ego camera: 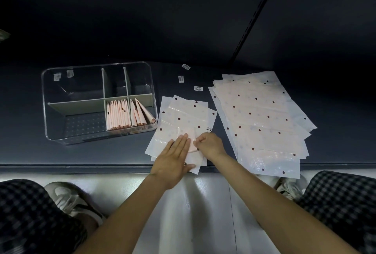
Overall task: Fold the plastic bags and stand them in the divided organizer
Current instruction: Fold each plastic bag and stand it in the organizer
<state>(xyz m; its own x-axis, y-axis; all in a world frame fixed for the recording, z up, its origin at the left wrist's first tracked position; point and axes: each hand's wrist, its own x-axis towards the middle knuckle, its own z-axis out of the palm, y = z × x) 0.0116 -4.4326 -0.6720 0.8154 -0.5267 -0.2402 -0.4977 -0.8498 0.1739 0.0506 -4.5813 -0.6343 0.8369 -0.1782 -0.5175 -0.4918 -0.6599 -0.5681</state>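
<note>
A small stack of pink, dark-dotted plastic bags (184, 116) lies flat near the front edge of the dark shelf. My left hand (175, 157) presses flat on its near end with straight fingers. My right hand (208, 145) pinches the edge of a partly folded bag (191, 142) beside the left fingertips. A clear divided organizer (61, 137) stands to the left. Several folded pink bags (119, 115) stand upright in its front middle compartment, and a few more folded bags (142, 114) lean in the front right one.
A larger pile of unfolded dotted bags (260, 115) lies to the right, overhanging the shelf edge. Three small label stickers (181, 79) lie behind the stacks. My knees in checked trousers and my shoes (69, 198) are on the pale floor below.
</note>
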